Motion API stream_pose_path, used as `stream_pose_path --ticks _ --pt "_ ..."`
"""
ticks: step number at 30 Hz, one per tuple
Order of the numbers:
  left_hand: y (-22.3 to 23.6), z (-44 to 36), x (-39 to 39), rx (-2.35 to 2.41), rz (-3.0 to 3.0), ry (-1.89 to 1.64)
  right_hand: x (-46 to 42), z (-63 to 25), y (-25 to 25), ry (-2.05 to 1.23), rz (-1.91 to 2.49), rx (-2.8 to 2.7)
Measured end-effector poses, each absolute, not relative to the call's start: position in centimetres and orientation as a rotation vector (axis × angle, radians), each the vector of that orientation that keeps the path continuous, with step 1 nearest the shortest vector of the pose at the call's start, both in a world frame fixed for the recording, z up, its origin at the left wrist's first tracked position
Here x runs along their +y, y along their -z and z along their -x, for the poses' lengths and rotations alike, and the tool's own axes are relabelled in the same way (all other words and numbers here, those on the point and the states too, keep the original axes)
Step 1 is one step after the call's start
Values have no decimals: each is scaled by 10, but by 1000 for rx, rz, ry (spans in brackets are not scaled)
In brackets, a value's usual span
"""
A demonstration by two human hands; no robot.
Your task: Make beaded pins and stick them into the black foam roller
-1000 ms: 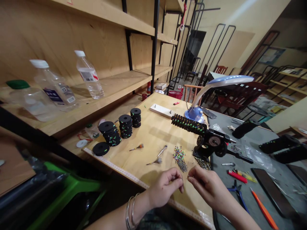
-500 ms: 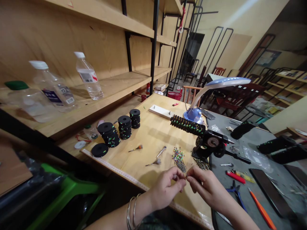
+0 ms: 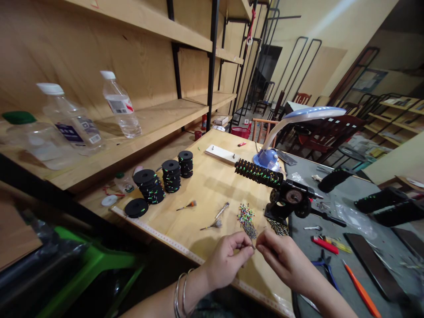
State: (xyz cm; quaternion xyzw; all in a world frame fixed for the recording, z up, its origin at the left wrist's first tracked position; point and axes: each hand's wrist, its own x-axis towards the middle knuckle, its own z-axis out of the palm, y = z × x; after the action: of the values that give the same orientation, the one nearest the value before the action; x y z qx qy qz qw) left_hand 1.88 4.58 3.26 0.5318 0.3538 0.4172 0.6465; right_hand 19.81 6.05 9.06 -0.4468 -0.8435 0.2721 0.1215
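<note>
Over the front of the wooden table (image 3: pixel 212 183), my left hand (image 3: pixel 230 258) and my right hand (image 3: pixel 280 258) face each other with fingertips almost touching. Both are closed in a pinch. What they hold is too small to make out. Just beyond the fingertips lies a pile of colourful beads (image 3: pixel 245 213), with small grey metal pieces (image 3: pixel 249 229) at its near end. More small metal parts (image 3: pixel 277 227) lie past my right hand, below a black clamp (image 3: pixel 291 196) carrying a row of black foam discs (image 3: pixel 258 172) wound with bright line.
Stacked black foam spools (image 3: pixel 149 185) line the table's left side. Feathery pieces (image 3: pixel 215 224) lie mid-table. A blue lamp (image 3: pixel 266 159) stands behind the clamp. Blue pliers (image 3: pixel 326 267), an orange tool (image 3: pixel 361 289) and a phone (image 3: pixel 372 263) rest on the grey mat. Bottles (image 3: pixel 121 106) stand on the left shelf.
My right fingertips have drawn slightly apart from my left ones, leaving a small gap. The things on the table stay in place.
</note>
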Motion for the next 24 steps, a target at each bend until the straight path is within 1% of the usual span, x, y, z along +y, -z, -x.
stream_pose_path --ticks 9,24 --pt "-25 -13 43 796 -1243 -970 62 -196 -95 -715 1308 -2526" --pt "-24 -7 43 822 -1297 -958 64 -194 -93 -792 1295 -2484"
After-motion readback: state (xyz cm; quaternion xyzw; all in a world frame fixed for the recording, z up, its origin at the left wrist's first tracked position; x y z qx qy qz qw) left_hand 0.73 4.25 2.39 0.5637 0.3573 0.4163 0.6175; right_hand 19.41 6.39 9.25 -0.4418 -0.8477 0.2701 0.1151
